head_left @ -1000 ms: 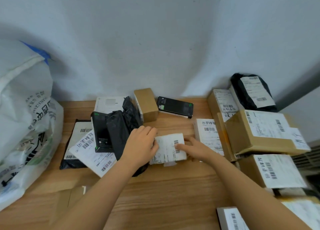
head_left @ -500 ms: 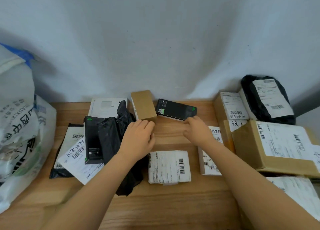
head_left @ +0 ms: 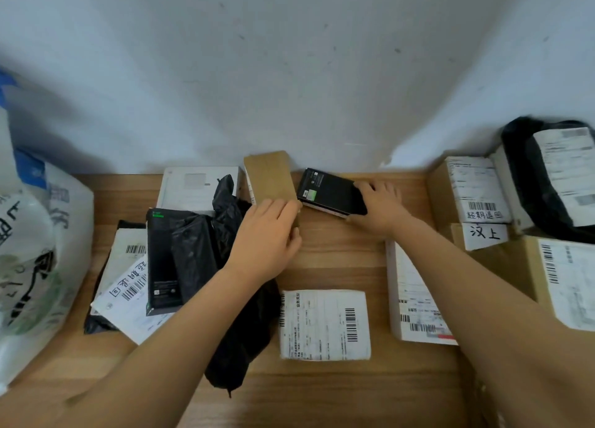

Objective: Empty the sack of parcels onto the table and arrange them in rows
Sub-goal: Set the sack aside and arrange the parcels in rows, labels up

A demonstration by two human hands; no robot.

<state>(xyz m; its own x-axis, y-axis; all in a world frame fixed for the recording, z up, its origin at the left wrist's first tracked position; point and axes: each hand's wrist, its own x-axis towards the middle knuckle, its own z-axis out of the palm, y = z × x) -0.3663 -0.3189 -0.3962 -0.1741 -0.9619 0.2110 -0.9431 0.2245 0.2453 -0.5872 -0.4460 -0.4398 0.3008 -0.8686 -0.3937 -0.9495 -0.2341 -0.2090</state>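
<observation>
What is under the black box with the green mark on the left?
The black box lies on a white labelled parcel, itself atop a black mailer. What lies beneath its middle is covered.

Soft, cool, fairly bright light falls evenly on the wooden table [head_left: 335,260]; its source cannot be told. Shadows are faint and soft-edged: one lies under the right hand [head_left: 380,208] gripping the black box [head_left: 325,189], another under the left hand [head_left: 264,237] holding the brown cardboard box [head_left: 270,176]. The white wall [head_left: 289,73] darkens to grey at lower left and right. The black plastic bag [head_left: 251,331] sinks into near-solid black. Wide-angle distortion bows the table's far edge and stretches the sack [head_left: 29,250] at left and the cardboard parcels [head_left: 521,266] at right. Label print is soft, blurriest towards the edges.
</observation>
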